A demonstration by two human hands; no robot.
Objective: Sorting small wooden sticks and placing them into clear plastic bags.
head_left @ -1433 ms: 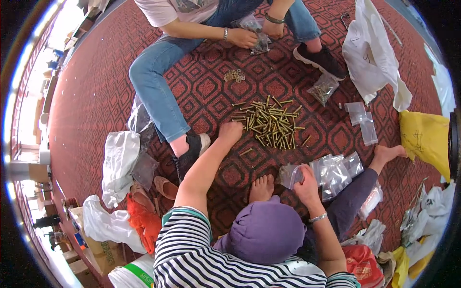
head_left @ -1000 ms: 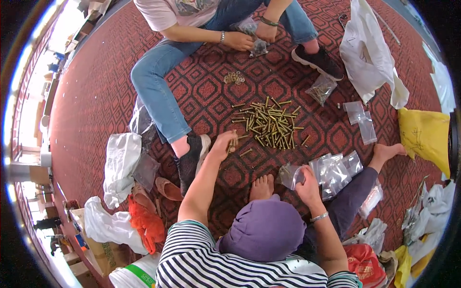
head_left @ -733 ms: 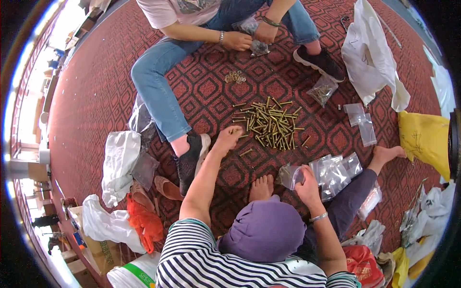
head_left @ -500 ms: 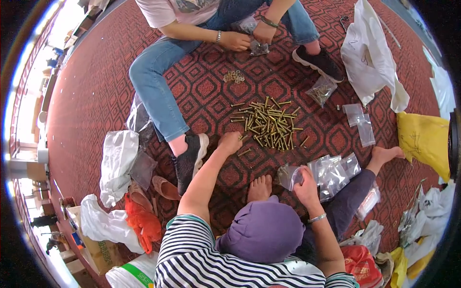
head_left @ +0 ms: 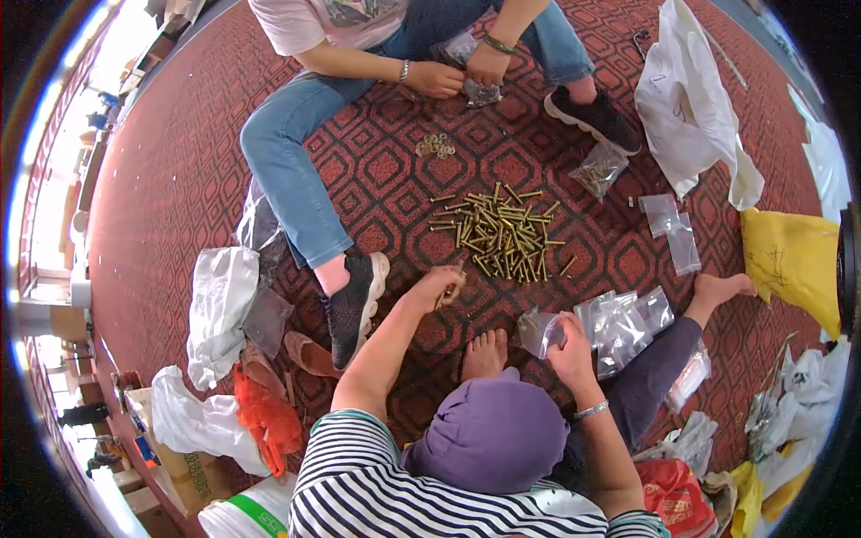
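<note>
My left hand (head_left: 438, 289) is closed on brass-coloured bolts at the near left of a heap of similar bolts (head_left: 507, 235) on the carpet; how many it holds is hidden by the fingers. Near my bare foot, my right hand (head_left: 569, 348) grips a clear plastic bag (head_left: 536, 330); what the bag holds I cannot make out. Beside that hand lies a stack of clear zip bags (head_left: 619, 330). Beyond the heap sits a small pile of pale washers (head_left: 435, 145).
Opposite sits a person in jeans (head_left: 291, 170), whose hands (head_left: 438, 81) hold a small filled bag (head_left: 482, 93). A bag of small parts (head_left: 599, 170) lies by their shoe. White sacks (head_left: 686, 99), a yellow bag (head_left: 789, 260) and a red bag (head_left: 267, 417) lie around.
My left hand has moved slightly nearer to me and picked up the loose bolt that lay apart from the heap. The right hand stays on the clear bag.
</note>
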